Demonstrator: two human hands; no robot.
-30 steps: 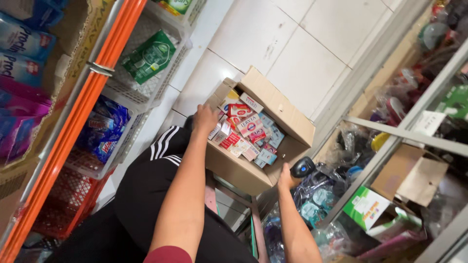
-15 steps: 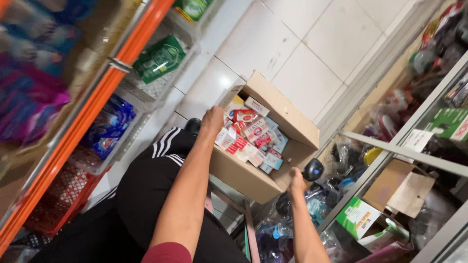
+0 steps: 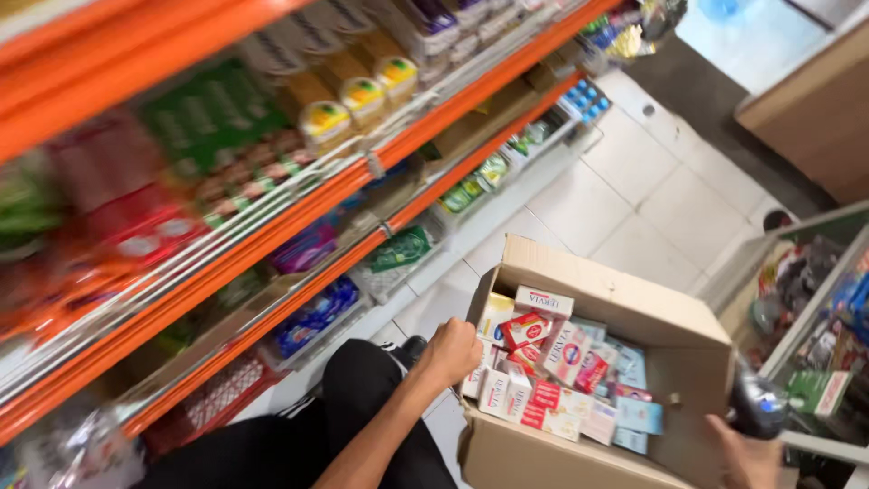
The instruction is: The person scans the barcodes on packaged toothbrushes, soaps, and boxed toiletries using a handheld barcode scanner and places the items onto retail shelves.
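An open cardboard box sits low in front of me, filled with several small red, white and pale blue product boxes. My left hand is curled over the box's near left rim, gripping it. My right hand is at the bottom right edge, closed around a dark handheld scanner beside the box's right wall. My legs in black trousers are below the box.
Orange-edged shelves packed with packaged goods run along the left. White tiled floor lies beyond the box. A metal-framed rack of goods stands at the right, a brown counter at the top right.
The view has swung up and left, showing more of the upper shelves. My left hand stays on the box's rim; my right hand with the scanner has slid toward the bottom right edge.
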